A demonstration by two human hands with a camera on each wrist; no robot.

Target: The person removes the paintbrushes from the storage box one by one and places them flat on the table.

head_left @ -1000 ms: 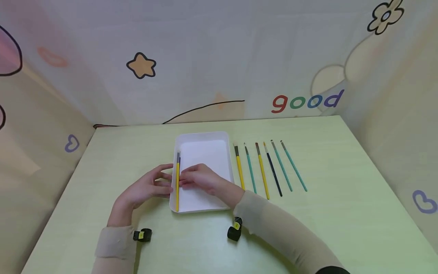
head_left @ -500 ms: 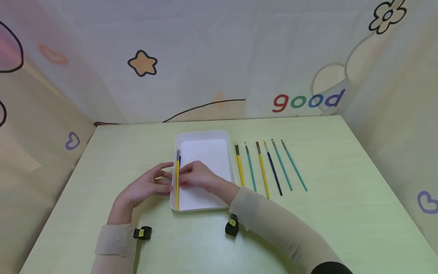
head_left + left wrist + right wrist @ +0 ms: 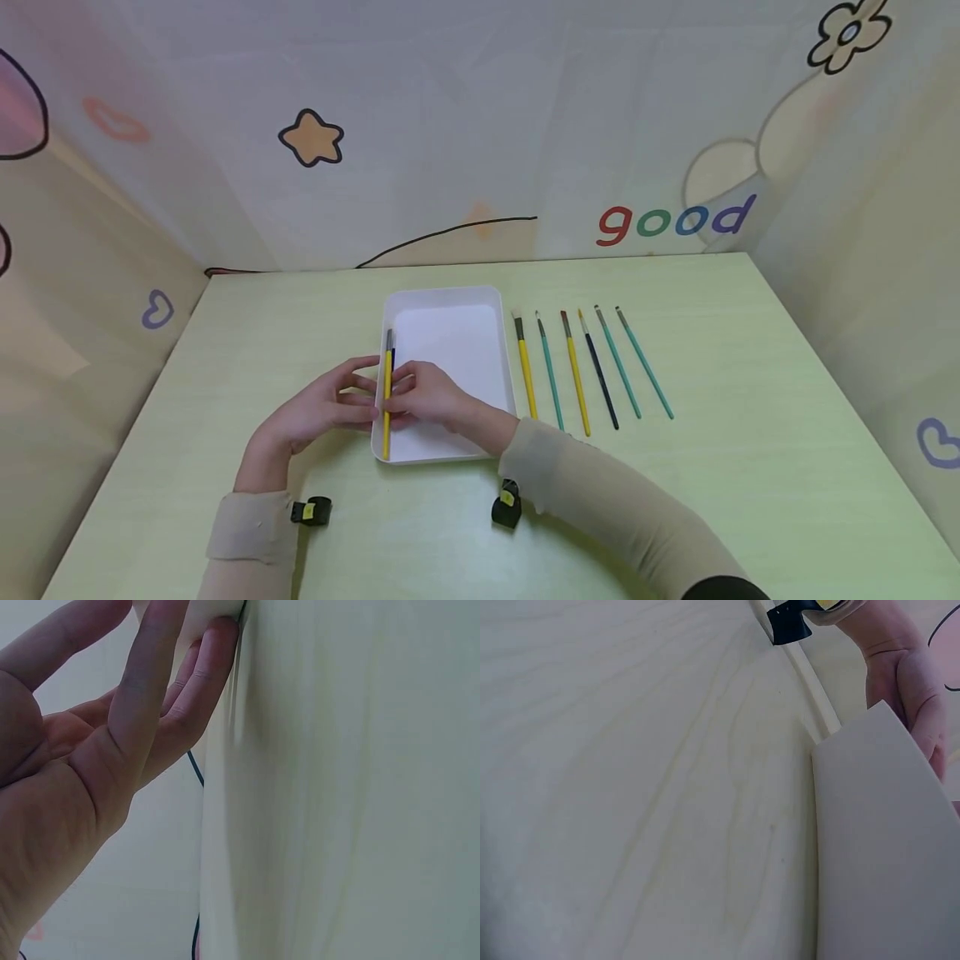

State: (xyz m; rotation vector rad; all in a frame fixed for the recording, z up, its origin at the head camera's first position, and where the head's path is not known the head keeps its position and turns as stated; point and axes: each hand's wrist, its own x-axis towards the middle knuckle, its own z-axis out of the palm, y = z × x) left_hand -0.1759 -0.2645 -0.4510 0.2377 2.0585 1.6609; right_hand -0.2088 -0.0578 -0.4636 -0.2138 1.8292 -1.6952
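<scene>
A white tray (image 3: 457,333) lies on the table. Inside, along its left wall, is a yellow-handled paintbrush (image 3: 387,437), bristles at the far end. Just right of it shows the upper part of a dark paintbrush (image 3: 393,357), its lower part hidden by my right hand (image 3: 431,393). That hand reaches in from the right, fingers bent and tips right at the two brushes; I cannot tell whether they pinch one. My left hand (image 3: 327,410) touches the tray's outer left side with spread fingers. In the left wrist view, fingertips (image 3: 221,637) meet the tray's wall (image 3: 196,621).
Right of the tray, several paintbrushes lie in a row, among them a yellow one (image 3: 573,375), a dark one (image 3: 597,371) and a teal one (image 3: 645,362). Black wrist cameras (image 3: 311,511) jut from both sleeves. A printed cloth (image 3: 450,125) stands behind the table (image 3: 300,325).
The yellow paintbrush has shifted slightly left against the tray's wall. My right hand has moved a little left and nearer, its fingers more bent. My left hand keeps its place.
</scene>
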